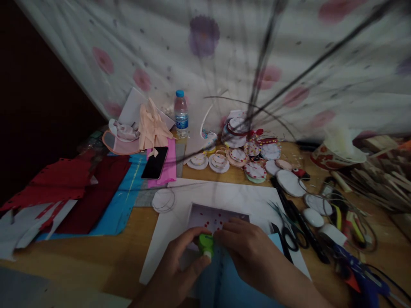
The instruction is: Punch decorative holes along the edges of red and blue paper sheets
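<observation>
My left hand [180, 261] is closed around a small green craft punch [206, 244] with a pale knob at its lower end. Just to the right, my right hand [248, 239] has its fingers bent and pressed together at the top of a blue sheet [237, 282], which hangs down towards me. The fingers partly hide the sheet's upper edge. Beyond both hands lies a shallow grey tray [195, 214] with several tiny red pieces in it. Beneath it is a large white board [173, 196].
Scissors [290, 237] and black pens lie right of the board. Small decorated paper cups and saucers [219, 162] stand behind, near a water bottle [181, 115]. A phone [155, 162] and red sheets [51, 184] are left. A blue glue gun [361, 269] and wooden sticks [382, 171] lie right.
</observation>
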